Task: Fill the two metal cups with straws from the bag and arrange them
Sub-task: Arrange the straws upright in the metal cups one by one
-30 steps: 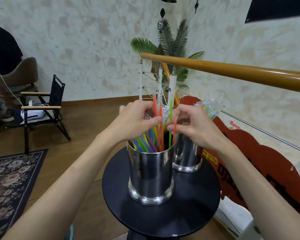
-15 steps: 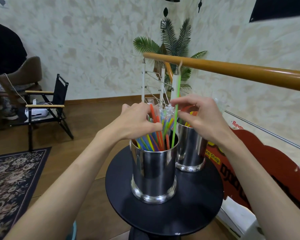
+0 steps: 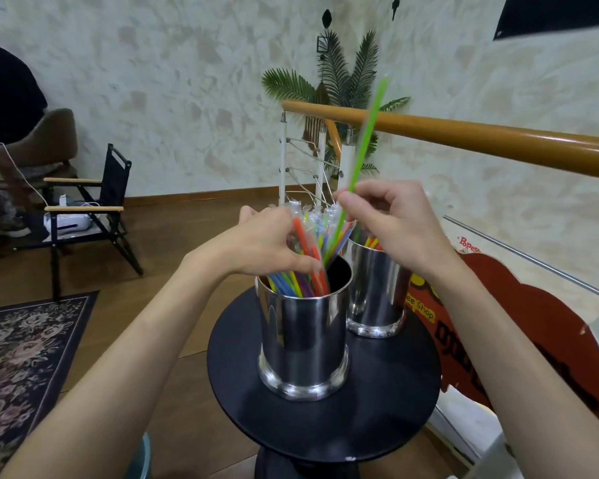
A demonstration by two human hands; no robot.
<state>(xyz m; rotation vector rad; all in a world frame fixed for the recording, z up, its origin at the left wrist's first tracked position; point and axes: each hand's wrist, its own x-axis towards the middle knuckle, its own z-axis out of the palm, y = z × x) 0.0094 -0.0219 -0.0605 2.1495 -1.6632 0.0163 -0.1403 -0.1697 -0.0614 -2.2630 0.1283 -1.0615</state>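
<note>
Two shiny metal cups stand on a round black table. The near cup holds several coloured wrapped straws leaning left. The far cup sits behind it to the right, with a few straws showing at its rim. My left hand grips the bunch of straws above the near cup. My right hand pinches a single green straw; the straw slants up to the right and its lower end points into the near cup. No bag is in view.
A wooden handrail runs across behind the cups, with white posts and a palm plant beyond. A red sign board leans at the right. A black folding chair and a patterned rug lie to the left.
My right hand has risen, pulling the green straw up out of the bunch and tilting it to the right. My left hand stays on the straws in the near cup.
</note>
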